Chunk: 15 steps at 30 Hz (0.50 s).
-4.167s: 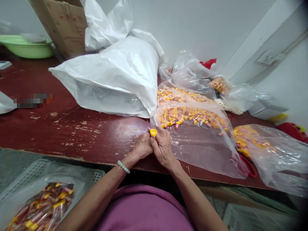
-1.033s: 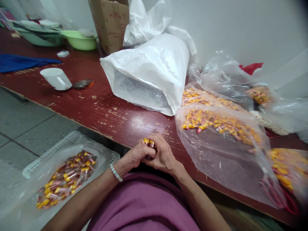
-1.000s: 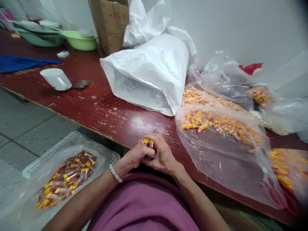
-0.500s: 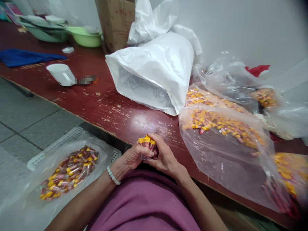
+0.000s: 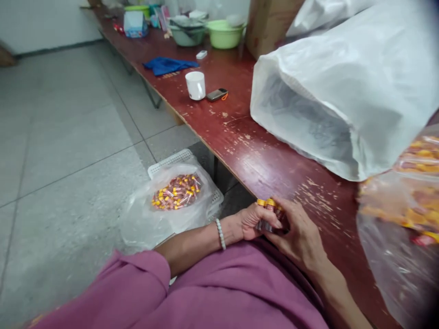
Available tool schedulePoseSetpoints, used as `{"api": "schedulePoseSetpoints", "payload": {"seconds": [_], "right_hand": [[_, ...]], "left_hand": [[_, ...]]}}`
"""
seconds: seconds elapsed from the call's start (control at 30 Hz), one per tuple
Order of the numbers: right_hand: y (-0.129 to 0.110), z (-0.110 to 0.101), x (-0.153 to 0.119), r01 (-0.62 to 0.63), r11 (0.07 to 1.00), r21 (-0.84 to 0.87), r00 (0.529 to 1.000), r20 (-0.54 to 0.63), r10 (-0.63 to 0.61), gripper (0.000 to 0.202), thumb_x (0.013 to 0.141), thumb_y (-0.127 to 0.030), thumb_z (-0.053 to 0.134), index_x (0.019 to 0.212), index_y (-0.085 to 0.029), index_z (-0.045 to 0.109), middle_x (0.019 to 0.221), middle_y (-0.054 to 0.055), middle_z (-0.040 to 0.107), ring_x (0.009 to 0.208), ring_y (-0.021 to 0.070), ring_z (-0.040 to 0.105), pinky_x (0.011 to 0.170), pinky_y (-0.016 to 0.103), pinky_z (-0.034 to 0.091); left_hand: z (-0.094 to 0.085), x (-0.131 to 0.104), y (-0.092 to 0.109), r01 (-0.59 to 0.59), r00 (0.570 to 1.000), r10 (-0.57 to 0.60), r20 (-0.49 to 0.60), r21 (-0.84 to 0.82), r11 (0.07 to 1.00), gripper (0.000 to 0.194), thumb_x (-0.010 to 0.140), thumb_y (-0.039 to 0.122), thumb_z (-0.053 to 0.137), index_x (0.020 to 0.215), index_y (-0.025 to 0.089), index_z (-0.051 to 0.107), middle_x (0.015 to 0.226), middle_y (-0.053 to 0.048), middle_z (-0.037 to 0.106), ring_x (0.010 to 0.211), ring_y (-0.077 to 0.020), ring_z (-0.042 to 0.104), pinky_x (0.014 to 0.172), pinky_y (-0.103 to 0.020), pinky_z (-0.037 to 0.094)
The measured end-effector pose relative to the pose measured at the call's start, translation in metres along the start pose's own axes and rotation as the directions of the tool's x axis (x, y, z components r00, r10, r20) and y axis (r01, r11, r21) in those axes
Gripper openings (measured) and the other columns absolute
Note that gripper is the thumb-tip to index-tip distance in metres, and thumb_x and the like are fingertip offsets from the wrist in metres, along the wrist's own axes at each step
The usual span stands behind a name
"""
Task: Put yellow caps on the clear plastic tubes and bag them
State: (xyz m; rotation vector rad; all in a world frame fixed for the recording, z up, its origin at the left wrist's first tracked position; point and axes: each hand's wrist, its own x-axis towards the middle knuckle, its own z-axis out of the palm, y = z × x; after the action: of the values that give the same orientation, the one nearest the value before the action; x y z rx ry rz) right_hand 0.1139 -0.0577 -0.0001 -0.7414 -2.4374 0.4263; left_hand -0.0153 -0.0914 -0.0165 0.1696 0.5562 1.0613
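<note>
Close to my body at the table's edge, my left hand (image 5: 255, 220) is closed around several small clear tubes (image 5: 270, 204) with yellow caps and reddish contents. My right hand (image 5: 298, 228) curls against the same bunch from the other side, fingers bent round it. The tubes stand roughly upright, caps up; their lower ends are partly hidden by my fingers. Down to the left, a plastic-lined white basket (image 5: 171, 160) holds a heap of similar yellow-capped tubes (image 5: 178, 191).
A large white sack (image 5: 363, 91) lies open on the red table (image 5: 236, 137). At right is a clear bag (image 5: 380, 256) with yellow-capped pieces. Farther back are a white mug (image 5: 195, 86), a phone (image 5: 216, 94), a blue cloth (image 5: 168, 66) and green basins (image 5: 224, 34).
My view has swung to the left, so the floor and the far end of the table show more. Both hands still hold the bunch of tubes together.
</note>
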Motion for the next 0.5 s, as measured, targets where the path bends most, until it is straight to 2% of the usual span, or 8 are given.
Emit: {"api": "schedulePoseSetpoints", "payload": {"seconds": [0.13,0.2,0.27,0.3,0.33,0.37,0.4,0.5], "right_hand": [[-0.007,0.010,0.006,0.038,0.998,0.046,0.997,0.060,-0.040,0.059,0.073,-0.027,0.063,0.128,-0.022,0.043,0.114,0.011,0.059,0.103,0.0270,0.059,0.086,0.043,0.052],[-0.007,0.014,0.007,0.041,0.996,0.076,0.995,0.085,-0.048,0.072,0.074,-0.034,0.065,0.137,-0.019,0.033,0.130,0.016,0.048,0.118,0.0297,0.050,0.092,0.046,0.049],[-0.001,0.015,0.006,0.012,0.997,0.071,0.998,0.055,-0.016,0.088,0.072,-0.043,0.068,0.143,-0.016,0.022,0.141,0.020,0.034,0.128,0.0324,0.038,0.098,0.050,0.044],[0.003,0.014,0.005,-0.016,0.998,0.056,1.000,0.028,0.014,0.091,0.072,-0.046,0.069,0.143,-0.015,0.022,0.142,0.021,0.033,0.130,0.0328,0.036,0.100,0.051,0.042],[0.009,0.013,0.004,-0.049,0.998,0.034,0.999,-0.004,0.049,0.087,0.073,-0.047,0.068,0.142,-0.015,0.026,0.140,0.021,0.035,0.129,0.0324,0.038,0.100,0.051,0.041],[0.015,0.011,0.002,-0.081,0.997,0.010,0.996,-0.035,0.081,0.079,0.075,-0.046,0.066,0.139,-0.015,0.033,0.137,0.019,0.040,0.127,0.0313,0.041,0.100,0.051,0.041],[0.021,0.009,0.001,-0.109,0.994,-0.009,0.992,-0.062,0.108,0.068,0.077,-0.045,0.064,0.134,-0.016,0.040,0.133,0.018,0.046,0.123,0.0301,0.045,0.100,0.050,0.042],[0.033,0.008,-0.003,-0.146,0.989,-0.039,0.984,-0.106,0.141,0.044,0.082,-0.041,0.060,0.119,-0.018,0.054,0.123,0.015,0.056,0.114,0.0273,0.053,0.096,0.048,0.045]], "left_hand": [[-0.010,-0.011,0.000,-0.042,0.998,0.042,-0.050,0.001,0.999,0.024,0.043,0.004,0.061,0.065,0.011,0.061,0.061,-0.001,0.063,0.053,-0.0096,0.056,0.057,-0.022,0.045],[-0.023,-0.022,0.009,-0.064,0.992,0.067,-0.102,0.035,0.997,0.027,0.044,0.005,0.064,0.071,0.011,0.062,0.063,-0.001,0.063,0.052,-0.0110,0.057,0.057,-0.025,0.047],[-0.046,-0.038,0.023,-0.134,0.961,0.151,-0.231,0.089,0.987,0.036,0.046,0.007,0.067,0.082,0.012,0.063,0.068,-0.001,0.064,0.054,-0.0132,0.060,0.059,-0.030,0.051],[-0.062,-0.047,0.032,-0.177,0.924,0.208,-0.322,0.123,0.977,0.039,0.048,0.007,0.068,0.087,0.012,0.062,0.071,-0.001,0.064,0.055,-0.0144,0.062,0.062,-0.034,0.053],[-0.080,-0.057,0.041,-0.219,0.852,0.268,-0.450,0.159,0.963,0.038,0.050,0.008,0.068,0.087,0.013,0.061,0.073,-0.001,0.065,0.056,-0.0148,0.062,0.064,-0.037,0.054],[-0.100,-0.066,0.050,-0.238,0.746,0.308,-0.591,0.195,0.951,0.035,0.052,0.009,0.067,0.086,0.014,0.061,0.073,-0.001,0.065,0.056,-0.0147,0.062,0.066,-0.037,0.054],[-0.121,-0.076,0.058,-0.237,0.680,0.318,-0.661,0.212,0.948,0.030,0.056,0.009,0.066,0.084,0.015,0.059,0.071,0.000,0.064,0.058,-0.0138,0.062,0.067,-0.036,0.054],[-0.177,-0.100,0.080,-0.178,0.546,0.304,-0.780,0.247,0.953,0.010,0.066,0.013,0.061,0.072,0.015,0.052,0.058,0.002,0.058,0.058,-0.0132,0.059,0.064,-0.032,0.053]]}}
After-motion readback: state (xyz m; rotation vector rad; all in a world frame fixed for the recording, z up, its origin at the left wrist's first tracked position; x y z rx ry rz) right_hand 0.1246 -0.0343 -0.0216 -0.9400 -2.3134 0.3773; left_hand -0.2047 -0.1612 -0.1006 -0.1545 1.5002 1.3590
